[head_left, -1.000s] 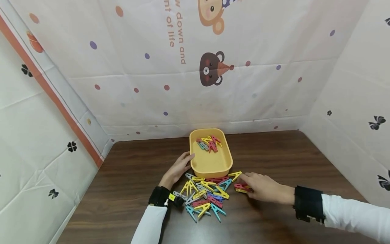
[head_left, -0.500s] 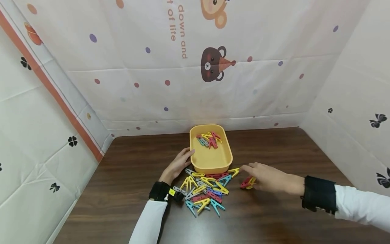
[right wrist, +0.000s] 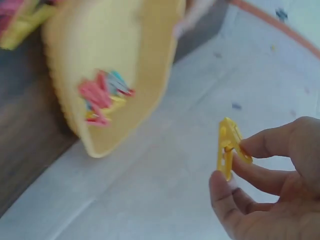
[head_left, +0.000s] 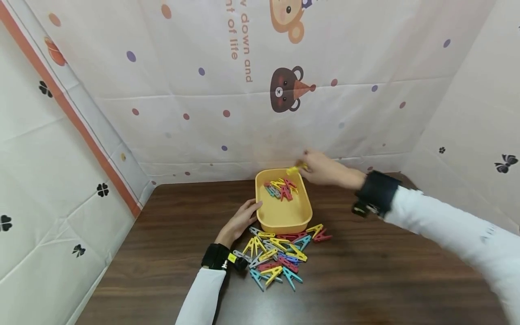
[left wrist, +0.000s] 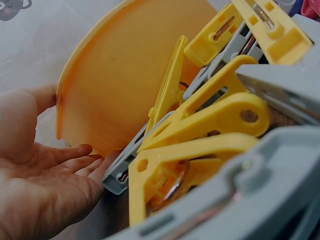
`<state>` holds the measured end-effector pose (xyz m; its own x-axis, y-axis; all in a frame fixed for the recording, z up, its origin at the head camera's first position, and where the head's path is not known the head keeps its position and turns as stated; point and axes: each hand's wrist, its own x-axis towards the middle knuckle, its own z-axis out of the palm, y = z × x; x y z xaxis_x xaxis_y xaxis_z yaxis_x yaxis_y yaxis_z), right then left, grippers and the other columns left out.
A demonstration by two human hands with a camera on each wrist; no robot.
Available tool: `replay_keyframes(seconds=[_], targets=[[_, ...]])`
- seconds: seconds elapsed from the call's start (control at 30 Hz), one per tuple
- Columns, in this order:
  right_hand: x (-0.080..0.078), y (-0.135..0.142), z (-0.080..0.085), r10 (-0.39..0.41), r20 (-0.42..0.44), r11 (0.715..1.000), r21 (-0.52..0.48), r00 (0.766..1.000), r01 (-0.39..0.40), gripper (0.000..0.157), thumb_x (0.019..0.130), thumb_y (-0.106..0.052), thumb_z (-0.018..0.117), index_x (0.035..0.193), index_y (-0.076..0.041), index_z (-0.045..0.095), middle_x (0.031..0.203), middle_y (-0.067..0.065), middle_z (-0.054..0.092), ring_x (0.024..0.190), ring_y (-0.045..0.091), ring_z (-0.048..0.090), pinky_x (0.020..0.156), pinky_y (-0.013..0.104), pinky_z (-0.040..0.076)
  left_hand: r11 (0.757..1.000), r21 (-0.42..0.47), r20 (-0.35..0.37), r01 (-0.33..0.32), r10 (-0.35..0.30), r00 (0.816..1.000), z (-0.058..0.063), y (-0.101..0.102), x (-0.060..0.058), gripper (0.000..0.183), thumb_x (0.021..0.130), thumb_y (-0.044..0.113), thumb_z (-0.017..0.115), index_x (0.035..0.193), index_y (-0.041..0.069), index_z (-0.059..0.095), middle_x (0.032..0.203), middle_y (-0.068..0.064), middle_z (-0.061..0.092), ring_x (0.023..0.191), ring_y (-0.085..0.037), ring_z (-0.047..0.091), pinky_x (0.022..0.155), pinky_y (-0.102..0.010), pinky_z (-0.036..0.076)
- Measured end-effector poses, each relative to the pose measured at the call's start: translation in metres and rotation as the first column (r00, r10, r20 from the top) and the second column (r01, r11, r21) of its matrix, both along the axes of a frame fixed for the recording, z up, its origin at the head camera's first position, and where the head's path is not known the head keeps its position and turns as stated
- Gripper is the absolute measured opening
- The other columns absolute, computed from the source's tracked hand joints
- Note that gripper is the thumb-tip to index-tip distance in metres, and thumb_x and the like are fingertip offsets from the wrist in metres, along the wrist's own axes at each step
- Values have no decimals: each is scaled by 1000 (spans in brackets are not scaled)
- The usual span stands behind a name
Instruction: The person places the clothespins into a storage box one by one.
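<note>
My right hand (head_left: 322, 169) pinches a yellow clothespin (right wrist: 229, 148) between thumb and fingers, above the far right corner of a yellow plastic bin (head_left: 280, 219). Inside the bin, toward its far end, lie several red, yellow and blue-grey clothespins (head_left: 285, 193). At the bin's left side, my left hand (head_left: 239, 222) holds it, with the thumb over the rim and the fingers against the outer wall in the left wrist view. A heap of mixed clothespins (head_left: 276, 257) spreads on the table just in front of the bin.
The dark wooden table (head_left: 365, 271) has a printed white cloth (head_left: 183, 149) hanging behind it and at both sides. A red clothespin (head_left: 322, 235) lies at the right end of the heap. The bin's far end stands close to the back cloth.
My right hand has gone from beside the heap up to the bin's far end, now with the yellow clothespin. A red clothespin it covered now shows. The left hand stays at the bin.
</note>
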<state>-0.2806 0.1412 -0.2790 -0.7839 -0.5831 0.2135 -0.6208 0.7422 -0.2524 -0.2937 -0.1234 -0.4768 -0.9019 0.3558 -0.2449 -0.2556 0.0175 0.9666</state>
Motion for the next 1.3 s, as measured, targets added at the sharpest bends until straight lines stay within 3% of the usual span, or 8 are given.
replay_keyframes(seconds=[0.17, 0.3, 0.57, 0.7, 0.8, 1.03, 1.2, 1.3], targets=[[-51, -36, -2, -97, 74, 995, -4, 993, 97, 27, 96, -4, 60, 114, 14, 68, 112, 30, 68, 98, 38, 64, 90, 46, 58, 1000, 14, 3, 18, -18, 1000, -6, 8, 3, 63, 109, 38, 48, 159, 6, 28, 162, -18, 34, 152, -33, 35, 125, -50, 32], [-74, -56, -21, -210, 136, 977, 75, 968, 201, 23, 95, -7, 61, 105, 12, 70, 104, 26, 69, 86, 30, 61, 87, 41, 58, 999, 21, 3, 43, -44, 999, -9, 15, 6, 64, 109, 39, 49, 159, 6, 27, 162, -19, 33, 152, -34, 34, 125, -50, 32], [-91, -64, -82, -443, 287, 894, 209, 849, 396, 21, 95, -5, 60, 111, 6, 68, 114, 21, 66, 83, 24, 49, 75, 33, 46, 999, 10, -6, 49, -49, 999, -5, 19, 6, 65, 108, 39, 49, 159, 5, 27, 162, -19, 34, 153, -34, 34, 125, -49, 31], [-95, -60, -105, -492, 322, 868, 245, 808, 431, 13, 94, -3, 57, 97, 5, 67, 113, 21, 63, 80, 24, 47, 68, 32, 41, 999, 6, 2, 46, -46, 999, -4, 18, 4, 65, 108, 40, 49, 159, 6, 27, 161, -18, 34, 153, -33, 34, 125, -50, 31], [-95, -59, -114, -479, 312, 876, 230, 820, 424, 9, 90, -2, 61, 82, 0, 61, 101, 16, 61, 76, 23, 47, 64, 31, 40, 999, 3, 5, 36, -36, 999, -3, 18, 3, 69, 106, 44, 52, 159, 6, 28, 162, -18, 34, 153, -33, 34, 125, -50, 31], [-96, -57, -120, -409, 220, 903, 237, 885, 359, 28, 80, -2, 67, 61, -9, 47, 71, 4, 48, 68, 20, 43, 62, 30, 38, 1000, -5, 11, 9, -9, 1000, -1, 13, 0, 70, 105, 45, 55, 158, 7, 30, 162, -17, 34, 153, -32, 33, 125, -50, 30], [-97, -52, -109, -373, 268, 927, 142, 888, 347, 12, 81, -5, 72, 84, 1, 61, 86, 12, 57, 77, 26, 53, 67, 32, 46, 1000, -8, 12, 1, -1, 1000, -1, 4, -1, 62, 108, 37, 49, 158, 7, 29, 162, -18, 34, 153, -33, 34, 125, -51, 30], [-91, -46, -89, -342, 304, 940, 91, 889, 330, 23, 87, -7, 72, 105, 7, 66, 99, 18, 65, 82, 27, 58, 71, 34, 52, 1000, -9, 9, -5, 5, 1000, -1, 0, -2, 62, 108, 38, 49, 158, 7, 28, 163, -18, 33, 153, -33, 33, 125, -51, 30]])
